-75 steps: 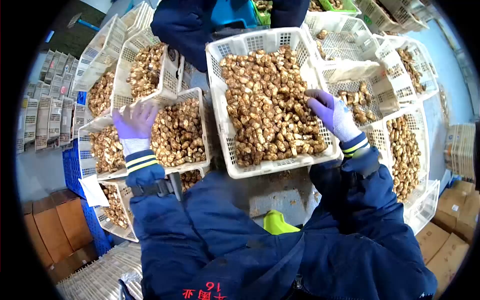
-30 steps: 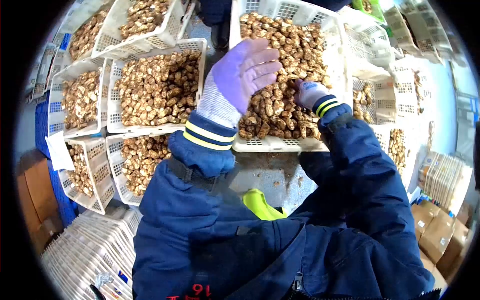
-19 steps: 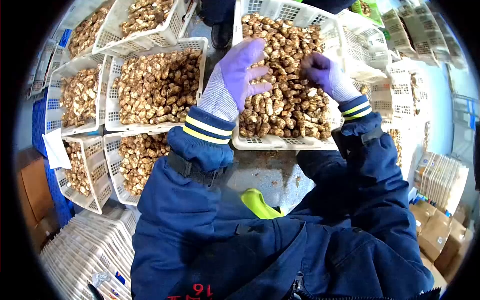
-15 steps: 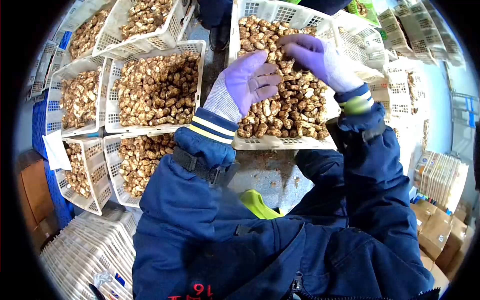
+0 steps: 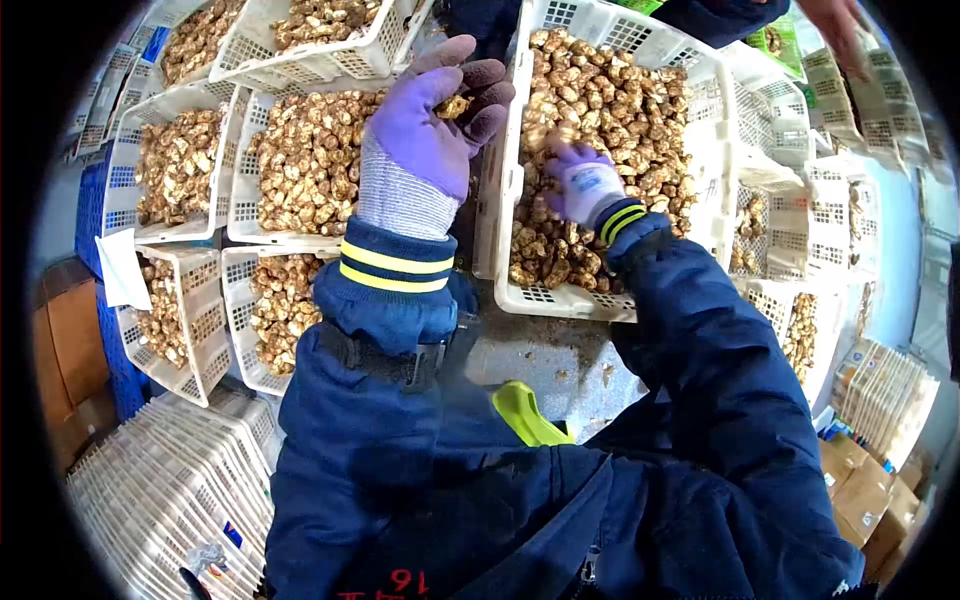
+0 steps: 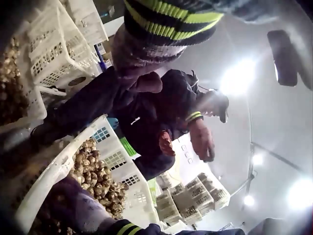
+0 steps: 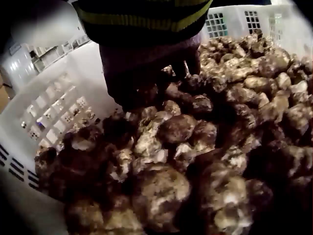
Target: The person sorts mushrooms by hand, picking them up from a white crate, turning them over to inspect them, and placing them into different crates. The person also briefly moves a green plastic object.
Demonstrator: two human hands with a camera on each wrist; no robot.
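My gloved left hand (image 5: 430, 115) is raised over the gap left of the middle white crate (image 5: 565, 303), palm up. Its curled fingers hold a small knobbly brown tuber (image 5: 453, 107). My gloved right hand (image 5: 588, 185) reaches down into the near left part of that crate, thumb and fingers spread apart over the heap of brown and white tubers (image 5: 620, 110). In the right wrist view its fingers point down at the tubers (image 7: 176, 128), with the fingertips in shadow.
More tuber crates (image 5: 240, 190) stand on the left, with stacked white crates (image 5: 170, 490) below them. Partly filled crates (image 5: 790, 245) and cardboard boxes (image 5: 860, 490) lie to the right. Across the middle crate is another person (image 6: 176, 103) in dark clothing.
My left hand has moved from over the crate up and left, and now holds a tuber. My right hand has come down left onto the heap. The view has shifted slightly.
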